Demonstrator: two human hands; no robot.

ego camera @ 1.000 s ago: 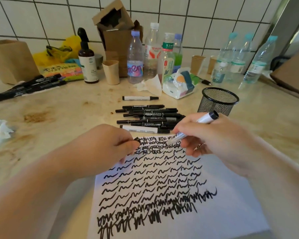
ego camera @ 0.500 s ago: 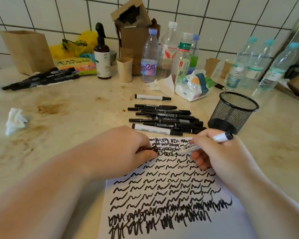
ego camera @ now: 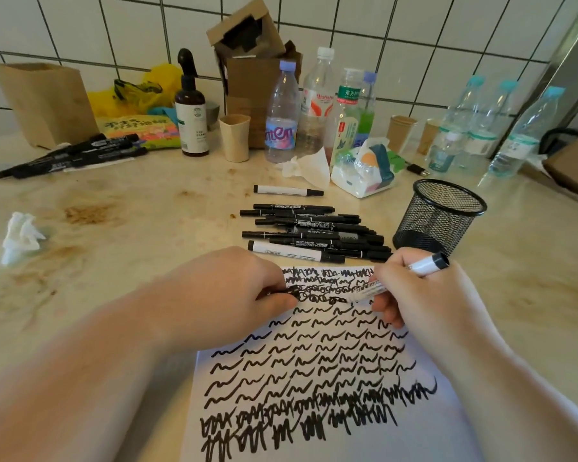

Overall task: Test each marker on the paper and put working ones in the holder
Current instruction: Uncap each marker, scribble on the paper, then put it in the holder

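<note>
While the marker (ego camera: 397,278) is gripped in the curled fingers of the right hand (ego camera: 424,295), its tip is set against the paper (ego camera: 454,421) near the top edge, where a fresh row of small loops is being laid among the earlier scribbles. The left hand (ego camera: 221,295) is pinched round a small dark piece, apparently the cap (ego camera: 292,291), and is rested on the sheet just beside the tip. The step would be done well if a short, light stroke were drawn on a bare patch, so that the new ink could be told from the old; the paper should be kept pinned by the left hand so it is not dragged. A solid black line would be judged a pass. The cap should then be pressed fully home before the marker is dropped into the mesh holder (ego camera: 437,215), which stands on the bench (ego camera: 131,248) beyond the right hand, beside the pile of untested markers (ego camera: 314,231).
</note>
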